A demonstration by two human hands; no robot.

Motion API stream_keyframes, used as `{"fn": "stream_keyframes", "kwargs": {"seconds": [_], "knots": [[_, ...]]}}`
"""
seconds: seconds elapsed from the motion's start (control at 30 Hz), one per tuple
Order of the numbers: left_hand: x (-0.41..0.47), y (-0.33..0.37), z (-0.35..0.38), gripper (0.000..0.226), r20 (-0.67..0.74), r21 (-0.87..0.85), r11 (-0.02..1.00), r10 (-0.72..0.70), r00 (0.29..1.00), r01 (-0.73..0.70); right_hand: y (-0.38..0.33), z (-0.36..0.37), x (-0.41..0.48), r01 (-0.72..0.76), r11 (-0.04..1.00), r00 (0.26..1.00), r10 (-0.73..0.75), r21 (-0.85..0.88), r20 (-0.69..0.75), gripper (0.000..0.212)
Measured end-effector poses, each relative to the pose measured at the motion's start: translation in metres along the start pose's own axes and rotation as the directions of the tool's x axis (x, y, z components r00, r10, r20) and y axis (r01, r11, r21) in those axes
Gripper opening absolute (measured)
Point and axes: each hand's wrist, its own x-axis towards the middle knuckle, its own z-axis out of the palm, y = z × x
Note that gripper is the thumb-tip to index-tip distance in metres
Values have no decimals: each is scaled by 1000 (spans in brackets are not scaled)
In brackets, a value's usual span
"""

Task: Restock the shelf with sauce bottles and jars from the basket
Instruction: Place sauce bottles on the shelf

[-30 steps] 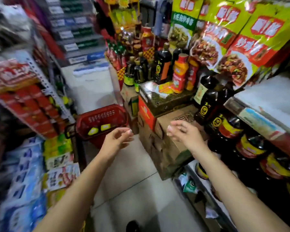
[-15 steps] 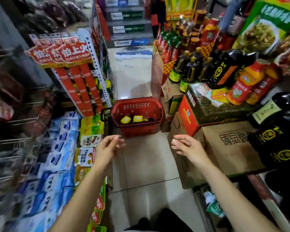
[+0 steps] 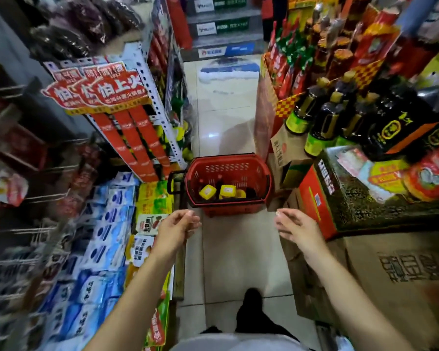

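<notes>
Head cam: red mesh basket [image 3: 228, 171] on floor, yellow-capped dark jars [image 3: 227, 191] inside. My left hand [image 3: 174, 230] and right hand [image 3: 298, 228] empty, fingers loosely apart.

My forearms are bare to the frame edge, no sleeves showing. A pale garment [image 3: 238, 344] covers my front, with a black shoe [image 3: 251, 298] below.
</notes>
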Motion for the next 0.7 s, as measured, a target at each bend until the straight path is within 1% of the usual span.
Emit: {"fn": "stream_keyframes", "kwargs": {"seconds": [0.07, 0.17, 0.2, 0.33, 0.5, 0.6, 0.7], "knots": [[16, 9, 12, 15, -5, 10, 1000, 5, 1000, -5, -8, 4, 24, -16, 1000, 1000, 16, 3, 17, 18], [41, 19, 22, 15, -20, 3, 999, -34, 999, 34, -19, 13, 58, -29, 999, 998, 29, -17, 49, 5], [49, 22, 22, 15, -21, -7, 999, -45, 999, 45, -21, 17, 70, -30, 999, 998, 31, -18, 56, 5], [89, 30, 19, 11, -22, -47, 996, -82, 996, 81, -31, 37, 113, -75, 996, 994, 78, -53, 73, 4], [166, 33, 11, 8, -22, -18, 989, -146, 989, 146, -48, 70, 173, -123, 991, 988, 127, -50, 86, 3], [217, 40, 5, 8, -30, -4, 980, -201, 979, 200, -56, 90, 210, -162, 984, 983, 167, -71, 70, 3], [259, 48, -1, 10, -20, 10, 967, -255, 967, 255, -61, 105, 245, -193, 976, 980, 198, -101, 38, 9]]}}
